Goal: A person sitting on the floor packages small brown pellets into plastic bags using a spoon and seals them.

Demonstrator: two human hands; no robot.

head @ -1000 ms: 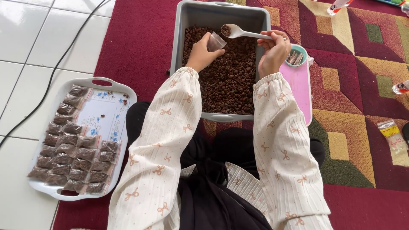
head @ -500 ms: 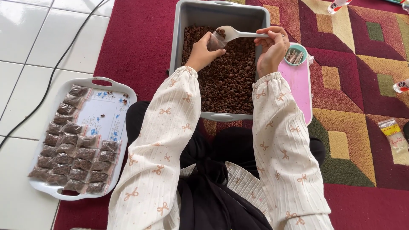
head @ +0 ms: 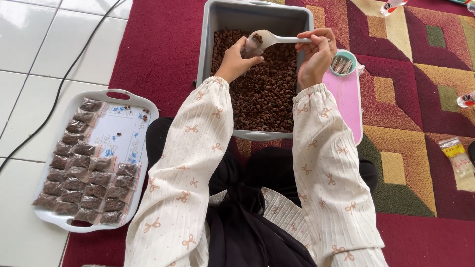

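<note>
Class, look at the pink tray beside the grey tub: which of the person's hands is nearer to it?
Right. The right hand holds the white spoon just left of the pink tray; the left hand is farther away, over the grey tub.

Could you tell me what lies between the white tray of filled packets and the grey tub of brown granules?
In the head view, only bare dark red carpet separates the white tray from the grey tub; nearer the person, a sleeve crosses it.

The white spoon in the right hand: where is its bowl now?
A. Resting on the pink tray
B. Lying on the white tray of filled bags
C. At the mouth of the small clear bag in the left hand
C: the right hand tips the white spoon against the small clear bag that the left hand holds over the grey tub.
</note>
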